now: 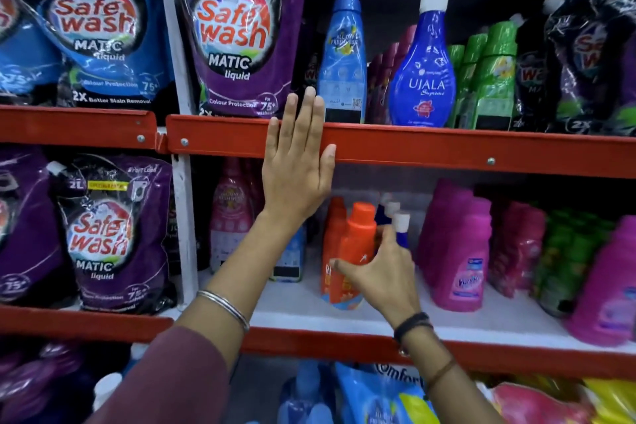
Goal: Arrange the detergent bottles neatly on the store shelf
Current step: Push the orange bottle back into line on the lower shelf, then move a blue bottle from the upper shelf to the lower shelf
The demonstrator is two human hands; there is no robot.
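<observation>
The right hand (382, 272) reaches into the middle shelf and curls around an orange bottle (354, 251), thumb across its front and fingers spread behind it, gripping it. The bottle stands upright with an orange cap, touching a second orange bottle (333, 244) just to its left. Just behind the right hand's fingers stand small blue bottles with white caps (401, 222), partly hidden. A dark band circles the right wrist.

The left hand (297, 162) is open and flat, fingers together and pointing up, palm pressed against the red front rail (447, 148) of the upper shelf. A thin metal bangle (225, 308) sits on the left wrist, above a maroon sleeve (172, 382).

On the white shelf board (309, 317), pink bottles (457, 251) stand to the right of the orange ones, with green bottles (564, 258) further right. A pink bottle (231, 213) stands to the left, behind the left forearm.

On the upper shelf, a tall light-blue bottle (342, 55) stands just right of the left fingertips, then a dark-blue bottle with a white cap (425, 69), then green bottles (488, 76). Purple detergent pouches (234, 31) and blue ones (93, 21) fill the shelves on the left
</observation>
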